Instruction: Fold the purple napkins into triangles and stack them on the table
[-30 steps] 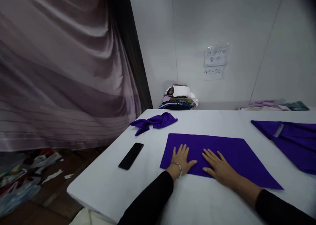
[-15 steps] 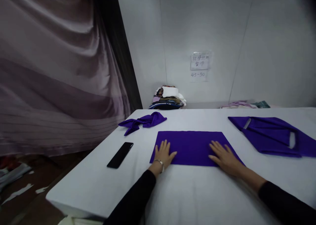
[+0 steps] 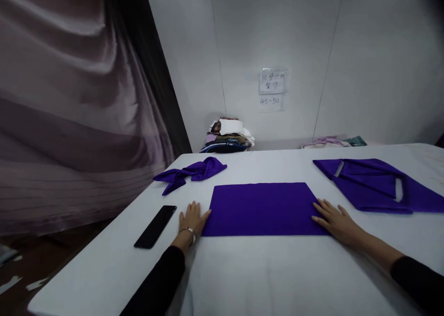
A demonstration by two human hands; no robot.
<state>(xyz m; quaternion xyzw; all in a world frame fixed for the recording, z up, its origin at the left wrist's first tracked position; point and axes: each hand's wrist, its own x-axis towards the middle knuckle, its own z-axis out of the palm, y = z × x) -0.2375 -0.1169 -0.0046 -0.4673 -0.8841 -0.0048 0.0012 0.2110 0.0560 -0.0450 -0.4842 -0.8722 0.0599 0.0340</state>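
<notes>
Flat on the white table [image 3: 263,274] lies a purple cloth napkin [image 3: 262,209], folded into a smooth rectangle with its long edge toward me. My left hand [image 3: 193,221] rests open at its left edge, the thumb touching the cloth and the other fingers on the table; a bracelet circles that wrist. At the right edge, my right hand [image 3: 335,221] lies open, its fingertips on or against the cloth. Neither hand grips anything.
A black phone [image 3: 155,227] lies left of my left hand. Behind it is a twisted purple cloth [image 3: 190,173]. To the right sits a folded purple cloth [image 3: 371,184] with openings. Stacked clothes [image 3: 229,136] and a paper sign [image 3: 273,82] are at the back.
Both hands have slid outward from on top of the napkin to its left and right edges. The view has shifted slightly; the napkin remains flat.
</notes>
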